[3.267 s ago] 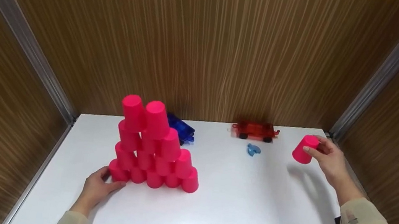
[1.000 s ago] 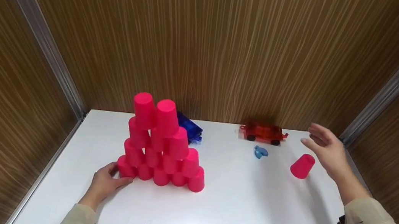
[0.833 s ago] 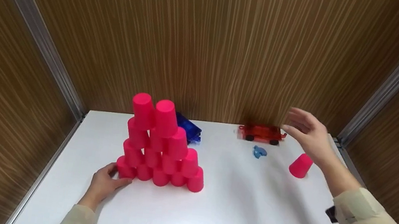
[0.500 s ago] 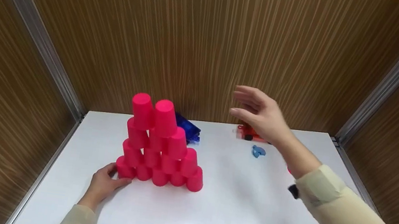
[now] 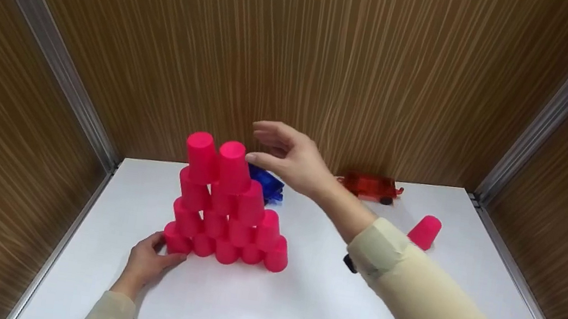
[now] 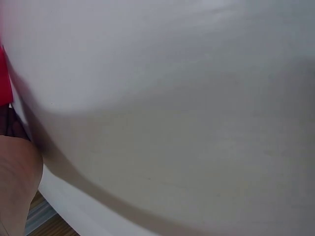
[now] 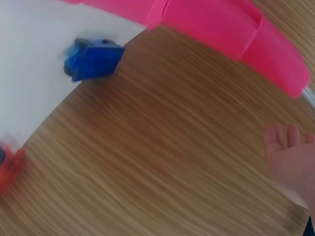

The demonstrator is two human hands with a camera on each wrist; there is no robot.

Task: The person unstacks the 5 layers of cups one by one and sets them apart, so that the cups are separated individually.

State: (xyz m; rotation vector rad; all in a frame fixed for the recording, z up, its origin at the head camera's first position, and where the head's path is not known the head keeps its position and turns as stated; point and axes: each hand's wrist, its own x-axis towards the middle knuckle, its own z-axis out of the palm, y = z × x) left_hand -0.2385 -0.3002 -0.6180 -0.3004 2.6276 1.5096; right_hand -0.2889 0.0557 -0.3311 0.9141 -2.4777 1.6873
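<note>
Pink cups stand upside down in a stepped stack (image 5: 229,223) on the white table, with two cups side by side on top. My left hand (image 5: 146,265) holds the bottom-left cup (image 5: 177,241), thumb at its front and fingers at its far left side, partly hidden. In the left wrist view only a strip of a pink cup (image 6: 5,81) shows by the hand. My right hand (image 5: 292,158) is in the air just right of the top-right cup (image 5: 233,166), fingers spread from the thumb and holding nothing. In the right wrist view a small gap separates that hand from the cups.
A lone pink cup (image 5: 425,232) stands upside down on the table's right side. A red see-through toy car (image 5: 368,186) is at the back edge. Behind the stack, a blue toy car (image 5: 269,186) is partly hidden. Wood-grain walls (image 5: 331,50) enclose the table.
My right hand set a cup down on the right, released it and swept left to the top of the stack. My left hand stays at the bottom-left cup. The view shifted slightly.
</note>
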